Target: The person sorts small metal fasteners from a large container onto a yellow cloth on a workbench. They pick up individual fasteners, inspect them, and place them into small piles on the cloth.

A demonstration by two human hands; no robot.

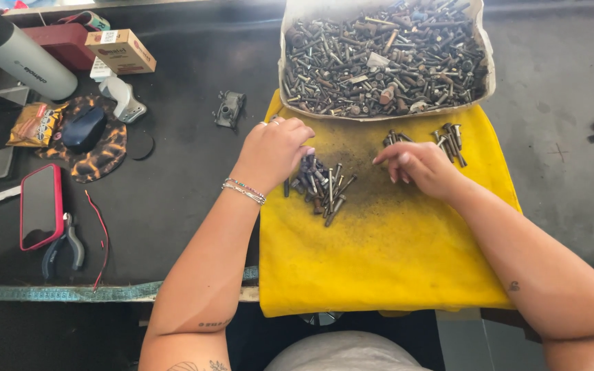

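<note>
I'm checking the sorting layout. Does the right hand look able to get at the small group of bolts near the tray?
Probably yes. The right hand rests on the yellow cloth just below that group of bolts, with only bare cloth between them and nothing lying across the way.

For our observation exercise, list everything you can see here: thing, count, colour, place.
tray: one, white, full of bolts, top centre
cloth: one, yellow, under the hands
bolt pile: one, grey, by the left hand
bolt group: one, grey, cloth's upper right
phone: one, red case, left
pliers: one, blue-grey, below phone
mouse: one, dark blue, left
bottle: one, grey, top left
left hand: on the pile
right hand: on the cloth
</note>
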